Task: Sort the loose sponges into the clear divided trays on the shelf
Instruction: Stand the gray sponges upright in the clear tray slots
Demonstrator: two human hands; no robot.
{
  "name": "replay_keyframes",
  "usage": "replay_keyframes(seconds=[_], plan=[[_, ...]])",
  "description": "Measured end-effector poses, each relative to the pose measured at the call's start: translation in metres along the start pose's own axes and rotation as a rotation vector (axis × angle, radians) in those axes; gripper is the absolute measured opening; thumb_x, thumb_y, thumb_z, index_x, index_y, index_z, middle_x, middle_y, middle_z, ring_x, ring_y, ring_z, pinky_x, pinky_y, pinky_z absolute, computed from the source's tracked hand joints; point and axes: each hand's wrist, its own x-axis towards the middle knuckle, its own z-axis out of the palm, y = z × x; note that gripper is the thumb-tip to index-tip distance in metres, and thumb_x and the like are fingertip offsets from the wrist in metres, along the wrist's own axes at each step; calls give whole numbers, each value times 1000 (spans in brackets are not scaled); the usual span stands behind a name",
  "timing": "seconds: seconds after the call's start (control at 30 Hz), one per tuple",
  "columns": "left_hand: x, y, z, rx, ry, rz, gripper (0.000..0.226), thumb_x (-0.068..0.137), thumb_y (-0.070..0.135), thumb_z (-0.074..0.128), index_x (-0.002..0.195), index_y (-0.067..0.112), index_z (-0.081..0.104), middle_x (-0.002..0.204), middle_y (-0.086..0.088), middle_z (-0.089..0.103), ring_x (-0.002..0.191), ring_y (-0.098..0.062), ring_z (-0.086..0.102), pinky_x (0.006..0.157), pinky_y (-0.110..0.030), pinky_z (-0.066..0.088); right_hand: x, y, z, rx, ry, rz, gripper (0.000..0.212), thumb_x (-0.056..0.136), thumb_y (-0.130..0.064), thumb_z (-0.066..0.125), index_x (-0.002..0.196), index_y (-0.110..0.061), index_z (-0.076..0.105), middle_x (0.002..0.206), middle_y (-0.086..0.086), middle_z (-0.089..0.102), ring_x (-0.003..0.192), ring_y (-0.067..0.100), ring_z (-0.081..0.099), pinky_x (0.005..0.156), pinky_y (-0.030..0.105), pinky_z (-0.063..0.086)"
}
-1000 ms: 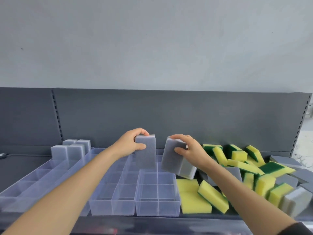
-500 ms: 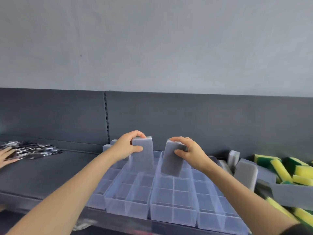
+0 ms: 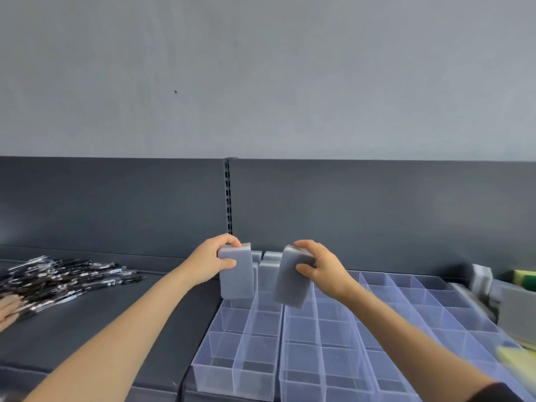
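While both grey sponges hang above the trays, neither sits in a cell yet.

- Left grey sponge point(image 3: 236, 275): upright, pinched at its top end by your left hand point(image 3: 208, 262), thumb on the near face, fingers over the top.
- Right grey sponge point(image 3: 290, 281): tilted, lower end swung toward 7 o'clock, gripped near the top by your right hand point(image 3: 322, 268).
- Both hover over the far cells of the clear divided trays point(image 3: 246, 361), just at 6 o'clock of the stored grey sponges point(image 3: 268, 269) standing on end in the back row.
- Trays lie side by side on the shelf point(image 3: 101, 314).
- Loose sponges point(image 3: 516, 303) lie at 3 o'clock of the trays, blurred.
- Heap of dark pen-like items point(image 3: 58, 277) at 9 o'clock, with another person's hand point(image 3: 8, 309) at its edge.

Risks, as I judge them:
- The tilted sponge may catch a divider and wedge across two cells, so square it first.
- The trays look light, so pushing on one wall could slide or tip them.
- Lowering both sponges so close together could knock over the back row.
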Motion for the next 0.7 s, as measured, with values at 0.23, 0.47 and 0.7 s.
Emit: replay_keyframes(seconds=[0.23,0.47,0.7], plan=[[16,-33,5,58,-68,-3,26,87,5,57,90,31,54,105,1,57,91,-20,55,75,-28,44,24,1,34,-23,-39,27,41,91,-8,51,130,-19,45,116,2,45,98,16,46,82,19,34],[35,-46,19,101,-121,-2,27,88,6,58,90,33,54,94,16,50,81,-6,48,69,-20,37,33,8,49,-71,-86,31,39,92,-9,49,129,-21,46,118,2,43,97,14,44,83,18,34],[45,-57,22,162,-169,-15,32,87,8,58,86,39,51,108,8,47,90,-11,45,80,-26,35,42,5,60,-116,-135,-24,37,93,-9,49,128,-21,48,126,5,44,98,13,41,85,18,34]])
